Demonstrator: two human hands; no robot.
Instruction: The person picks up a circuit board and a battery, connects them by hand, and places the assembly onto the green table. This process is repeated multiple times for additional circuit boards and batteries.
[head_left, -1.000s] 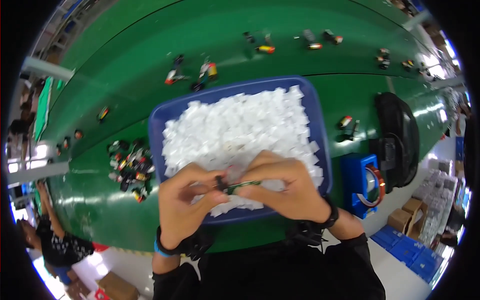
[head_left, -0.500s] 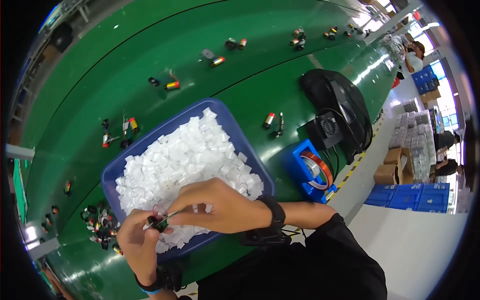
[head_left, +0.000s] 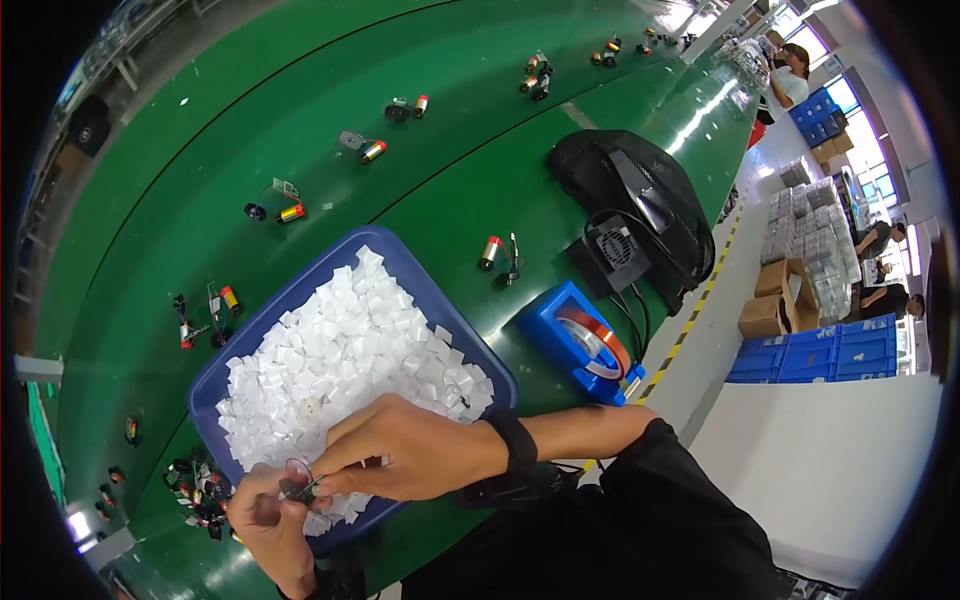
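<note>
Above the near-left corner of a blue tray [head_left: 500, 378] heaped with small white squares [head_left: 350, 335], my two hands meet. A small dark electronic part [head_left: 294, 490] with a thin wire loop sits between their fingertips. My left hand [head_left: 268, 525] is closed in a pinch on it. From the right, my right hand [head_left: 410, 452] comes in with thumb and fingers pinched at the part's greenish edge. Fingers cover much of the part, so its exact kind cannot be made out.
Small wired assemblies with red-and-gold cylinders [head_left: 291, 213] lie along the green bench [head_left: 440, 200], with a pile [head_left: 200, 490] left of the tray. To the right stand a blue tape dispenser [head_left: 565, 335], a black fan unit [head_left: 615, 248] and a black bag [head_left: 640, 200]. Other people are farther off.
The view has turned, so the bench things sit farther left. Both hands stay together at the dark part, slightly lower in the picture, and the wire loop now shows above the fingertips.
</note>
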